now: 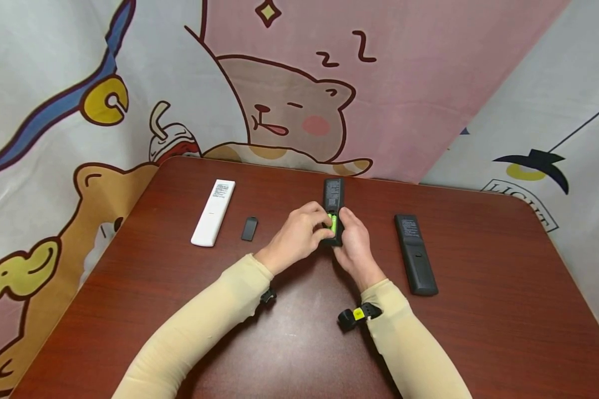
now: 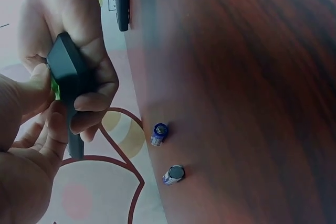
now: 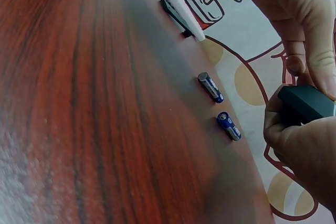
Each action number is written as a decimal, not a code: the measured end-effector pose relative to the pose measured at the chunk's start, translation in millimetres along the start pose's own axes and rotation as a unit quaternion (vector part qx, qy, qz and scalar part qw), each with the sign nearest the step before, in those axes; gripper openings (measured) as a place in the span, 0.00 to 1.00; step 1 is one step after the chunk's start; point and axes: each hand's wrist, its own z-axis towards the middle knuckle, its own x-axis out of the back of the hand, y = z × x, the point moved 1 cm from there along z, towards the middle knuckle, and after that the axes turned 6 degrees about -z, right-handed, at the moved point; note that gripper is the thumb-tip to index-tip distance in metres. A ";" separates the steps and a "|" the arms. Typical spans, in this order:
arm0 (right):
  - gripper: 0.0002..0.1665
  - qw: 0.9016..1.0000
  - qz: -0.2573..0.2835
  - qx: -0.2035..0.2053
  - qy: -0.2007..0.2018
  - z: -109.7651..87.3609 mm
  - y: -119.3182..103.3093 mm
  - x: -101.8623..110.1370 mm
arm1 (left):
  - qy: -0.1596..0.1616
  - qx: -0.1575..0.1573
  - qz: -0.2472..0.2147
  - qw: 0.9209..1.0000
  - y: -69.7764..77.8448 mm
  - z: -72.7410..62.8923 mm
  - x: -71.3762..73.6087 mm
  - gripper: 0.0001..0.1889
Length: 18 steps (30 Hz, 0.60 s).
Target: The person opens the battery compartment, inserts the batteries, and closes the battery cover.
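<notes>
Near the middle of the worktop's [image 1: 289, 338] far edge, that black remote control [image 1: 334, 195] points lengthwise at the edge, right hand [image 1: 355, 244] gripping its right side. Left hand's [image 1: 297, 231] nearer the green battery [image 1: 334, 223], which sits just right of its pinching thumb and fingertips. Remote label's too tiny to read (backdrop [image 1: 404, 77] says "LIGHT", though). No battery brand I can make out.

- Lower right, head view: passable tabletop [image 1: 504, 332].
- Right of centre: dark remote [image 1: 416, 256] obstructs.
- Left of centre: white remote [image 1: 213, 213], small cover [image 1: 249, 228] obstruct.
- Centre: left hand [image 1: 297, 233], right hand [image 1: 356, 244], held remote [image 1: 334, 194] block.
</notes>
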 end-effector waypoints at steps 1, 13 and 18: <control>0.26 1.000 -0.001 0.002 0.000 0.0 -0.1 -0.3 | 0.003 -0.002 0.000 1.000 0.1 -0.1 -0.3 0.06; 0.28 1.000 -0.002 0.020 -0.012 0.1 -0.6 -1.8 | 0.046 -0.032 0.019 0.998 -0.4 -2.0 -6.7 0.04; 0.27 1.000 -0.002 0.021 -0.014 -0.7 -0.4 -2.7 | 0.044 -0.013 0.000 0.999 -0.8 -0.6 -5.8 0.05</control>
